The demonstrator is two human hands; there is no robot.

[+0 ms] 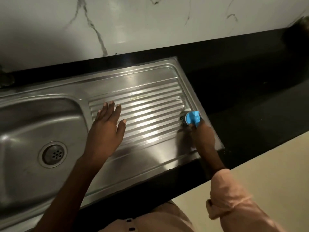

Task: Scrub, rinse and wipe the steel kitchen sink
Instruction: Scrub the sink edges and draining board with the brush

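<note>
The steel sink [117,84] is set in a black counter, with its basin [33,124] and round drain [53,154] at the left and a ribbed drainboard [150,111] at the right. My left hand [107,128] lies flat with straight fingers on the left part of the drainboard ribs. My right hand [203,133] grips a blue-handled scrubber [192,118] whose dark pad presses on the drainboard's right end, near the sink's rim.
The black countertop [250,97] stretches to the right of the sink and along its front edge. A white marble-patterned wall [133,25] rises behind. A pale floor [275,164] shows at the lower right.
</note>
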